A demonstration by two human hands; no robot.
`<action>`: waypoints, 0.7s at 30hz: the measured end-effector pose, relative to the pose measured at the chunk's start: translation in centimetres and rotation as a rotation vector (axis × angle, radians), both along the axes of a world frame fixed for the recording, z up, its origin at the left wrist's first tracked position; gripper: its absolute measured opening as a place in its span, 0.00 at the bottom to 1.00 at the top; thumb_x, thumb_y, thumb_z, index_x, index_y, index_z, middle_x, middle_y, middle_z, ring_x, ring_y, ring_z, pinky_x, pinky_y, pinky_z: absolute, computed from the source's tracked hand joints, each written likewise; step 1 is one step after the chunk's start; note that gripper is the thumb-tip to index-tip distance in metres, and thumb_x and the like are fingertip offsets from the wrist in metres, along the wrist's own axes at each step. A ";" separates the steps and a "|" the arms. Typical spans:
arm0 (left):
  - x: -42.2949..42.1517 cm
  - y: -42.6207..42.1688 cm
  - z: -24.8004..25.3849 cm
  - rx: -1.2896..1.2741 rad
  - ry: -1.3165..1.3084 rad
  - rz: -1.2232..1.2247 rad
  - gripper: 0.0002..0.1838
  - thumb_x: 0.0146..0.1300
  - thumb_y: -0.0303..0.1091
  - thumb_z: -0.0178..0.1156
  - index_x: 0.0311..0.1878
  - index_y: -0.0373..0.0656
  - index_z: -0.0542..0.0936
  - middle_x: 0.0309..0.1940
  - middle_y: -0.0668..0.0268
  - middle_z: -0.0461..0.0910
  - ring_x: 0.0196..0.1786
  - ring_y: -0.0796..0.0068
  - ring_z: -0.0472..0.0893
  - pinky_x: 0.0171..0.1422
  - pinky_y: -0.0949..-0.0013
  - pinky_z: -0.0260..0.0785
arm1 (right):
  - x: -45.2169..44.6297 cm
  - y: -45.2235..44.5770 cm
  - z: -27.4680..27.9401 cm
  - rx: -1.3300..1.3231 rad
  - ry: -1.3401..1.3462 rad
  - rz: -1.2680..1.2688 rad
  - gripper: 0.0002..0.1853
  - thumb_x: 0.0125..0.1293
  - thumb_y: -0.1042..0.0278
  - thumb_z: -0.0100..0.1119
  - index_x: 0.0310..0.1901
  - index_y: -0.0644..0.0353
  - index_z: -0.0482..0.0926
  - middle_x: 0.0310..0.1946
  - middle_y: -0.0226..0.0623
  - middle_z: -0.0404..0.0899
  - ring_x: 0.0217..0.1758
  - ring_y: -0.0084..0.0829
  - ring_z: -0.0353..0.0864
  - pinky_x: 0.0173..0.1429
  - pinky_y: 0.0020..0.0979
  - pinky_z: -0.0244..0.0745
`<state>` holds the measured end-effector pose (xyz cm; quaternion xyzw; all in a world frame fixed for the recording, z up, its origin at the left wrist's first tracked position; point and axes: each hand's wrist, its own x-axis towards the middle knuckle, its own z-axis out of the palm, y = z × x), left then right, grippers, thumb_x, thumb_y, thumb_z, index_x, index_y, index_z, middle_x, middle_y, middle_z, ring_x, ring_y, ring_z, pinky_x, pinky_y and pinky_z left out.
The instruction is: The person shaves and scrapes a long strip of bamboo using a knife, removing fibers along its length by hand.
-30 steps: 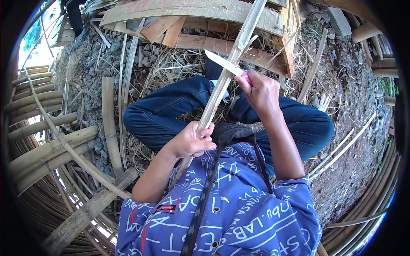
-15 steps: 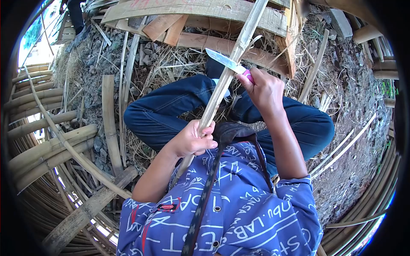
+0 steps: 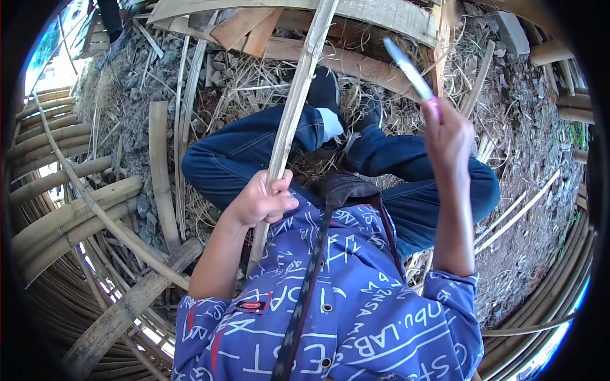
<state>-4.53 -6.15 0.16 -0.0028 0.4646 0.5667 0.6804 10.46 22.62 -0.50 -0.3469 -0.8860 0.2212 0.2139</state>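
A long split bamboo strip slants up from my lap past the top of the view. My left hand is wrapped round its lower part, and the strip's lower end rests near my shirt. Off to the right, my right hand is closed round the pink handle of a knife. The blade points up and to the left, apart from the strip, and is slightly blurred. Most of the handle is hidden in my fingers.
I sit with crossed legs in jeans. Curved wooden boards lie ahead, with straw and shavings on the ground. Bamboo poles stack up at left, and more bend round at right. Another person's foot shows at upper left.
My right hand has swung the knife away from the strip, to the right. With my left hand holding it, the strip has shifted left.
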 end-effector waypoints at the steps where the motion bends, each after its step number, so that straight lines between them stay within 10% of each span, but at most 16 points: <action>1: 0.1 0.3 -0.1 0.014 0.005 -0.005 0.22 0.56 0.14 0.56 0.25 0.53 0.56 0.13 0.80 0.57 0.11 0.92 0.54 0.13 0.80 0.40 | -0.3 -0.7 0.2 0.035 0.038 0.050 0.20 0.62 0.51 0.60 0.23 0.61 0.74 0.16 0.44 0.73 0.19 0.46 0.74 0.25 0.40 0.67; 11: 1.0 1.4 0.2 -0.022 0.078 -0.193 0.21 0.54 0.20 0.62 0.26 0.53 0.58 0.14 0.81 0.59 0.13 0.92 0.57 0.14 0.80 0.45 | -2.4 -5.0 -2.0 -0.053 0.008 0.296 0.20 0.58 0.49 0.63 0.22 0.58 0.75 0.15 0.39 0.74 0.19 0.41 0.77 0.23 0.39 0.69; 21: 1.6 0.2 -0.1 -0.002 0.118 -0.198 0.23 0.54 0.17 0.61 0.25 0.52 0.56 0.13 0.80 0.58 0.11 0.91 0.56 0.13 0.79 0.43 | -1.4 0.0 -3.8 -0.094 -0.036 -0.238 0.19 0.66 0.48 0.53 0.31 0.57 0.81 0.19 0.46 0.77 0.24 0.48 0.78 0.28 0.43 0.69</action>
